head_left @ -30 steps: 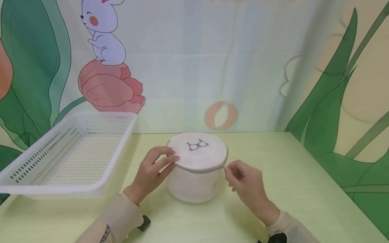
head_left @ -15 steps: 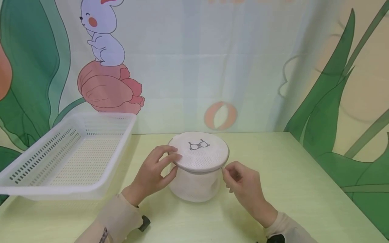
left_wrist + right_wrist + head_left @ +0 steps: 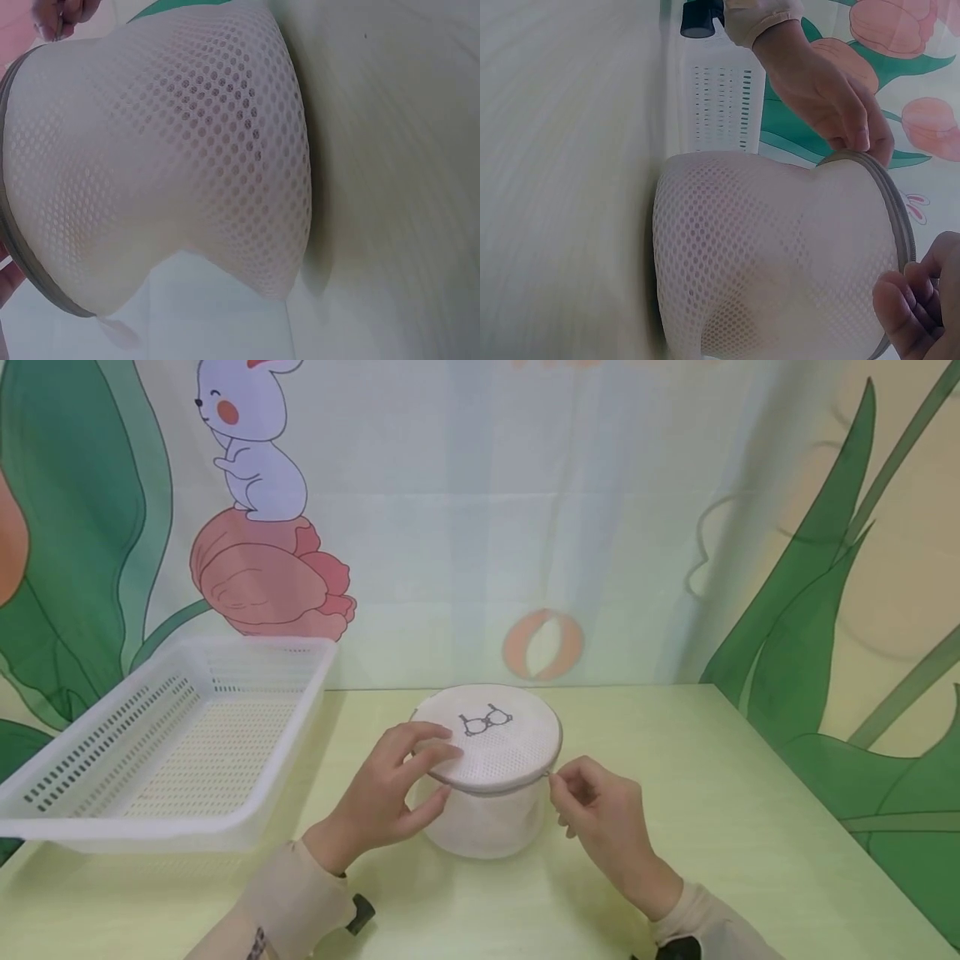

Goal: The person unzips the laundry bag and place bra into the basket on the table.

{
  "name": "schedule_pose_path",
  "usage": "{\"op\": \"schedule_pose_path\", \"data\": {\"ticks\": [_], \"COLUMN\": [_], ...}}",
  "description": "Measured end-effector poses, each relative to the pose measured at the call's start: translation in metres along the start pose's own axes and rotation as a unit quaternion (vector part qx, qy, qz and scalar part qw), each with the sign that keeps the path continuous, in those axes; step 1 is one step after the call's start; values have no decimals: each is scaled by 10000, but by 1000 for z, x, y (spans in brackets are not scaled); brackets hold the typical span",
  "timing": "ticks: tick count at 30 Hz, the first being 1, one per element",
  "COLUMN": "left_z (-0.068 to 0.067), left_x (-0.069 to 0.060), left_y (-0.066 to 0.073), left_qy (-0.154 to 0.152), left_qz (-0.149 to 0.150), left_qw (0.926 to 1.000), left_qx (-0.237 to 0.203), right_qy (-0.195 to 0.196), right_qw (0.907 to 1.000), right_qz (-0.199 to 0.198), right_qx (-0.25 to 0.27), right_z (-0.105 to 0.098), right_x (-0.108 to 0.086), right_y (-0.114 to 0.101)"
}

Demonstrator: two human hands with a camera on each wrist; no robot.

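Observation:
A round white mesh laundry bag [image 3: 483,831] stands upright on the table, with a glasses-like bra outline on its lid [image 3: 510,752]. A grey zipper [image 3: 900,214] runs round the rim, the lid lying over the opening. My left hand [image 3: 381,792] holds the rim at the front left, fingertips on the lid and thumb below its edge. At the right front of the rim, my right hand [image 3: 609,814] pinches the small zipper pull [image 3: 548,773]. In the left wrist view the bag's mesh side fills much of the picture, and its lower wall is dented inward.
To the left stands a white slotted plastic basket [image 3: 258,806] on the pale yellow-green table [image 3: 750,827]. Behind the table hangs a printed curtain [image 3: 420,527] with a rabbit and leaves. A black strapped device [image 3: 362,914] sits at the left wrist.
My left hand has shifted right along the front of the rim, its thumb now further toward the middle. The right hand, on the pull, has edged slightly left.

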State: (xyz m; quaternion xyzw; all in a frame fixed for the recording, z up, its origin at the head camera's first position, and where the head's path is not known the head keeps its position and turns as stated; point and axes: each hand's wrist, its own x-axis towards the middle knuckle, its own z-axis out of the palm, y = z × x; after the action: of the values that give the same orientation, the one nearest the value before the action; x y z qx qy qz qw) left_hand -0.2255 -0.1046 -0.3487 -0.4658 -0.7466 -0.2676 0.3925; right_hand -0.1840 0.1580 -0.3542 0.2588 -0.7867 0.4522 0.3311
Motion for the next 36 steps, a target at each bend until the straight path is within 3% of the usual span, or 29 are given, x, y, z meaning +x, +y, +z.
{"op": "schedule_pose_path", "data": {"ticks": [9, 18, 26, 36], "left_z": [4, 12, 24, 32], "left_x": [4, 12, 13, 10], "left_y": [11, 30, 45, 46], "left_qy": [36, 174, 476, 785], "left_qz": [200, 497, 485, 458], "left_qw": [9998, 9986, 9974, 9946], "left_qx": [-59, 43, 243, 494], "right_qy": [-4, -30, -79, -136], "right_qw": [9999, 10000, 9999, 9997], "right_qz": [83, 33, -4, 10], "right_qx": [66, -50, 77, 185], "right_z": [2, 3, 2, 4], "right_x": [-1, -2, -4, -4], "right_y": [1, 3, -2, -10]}}
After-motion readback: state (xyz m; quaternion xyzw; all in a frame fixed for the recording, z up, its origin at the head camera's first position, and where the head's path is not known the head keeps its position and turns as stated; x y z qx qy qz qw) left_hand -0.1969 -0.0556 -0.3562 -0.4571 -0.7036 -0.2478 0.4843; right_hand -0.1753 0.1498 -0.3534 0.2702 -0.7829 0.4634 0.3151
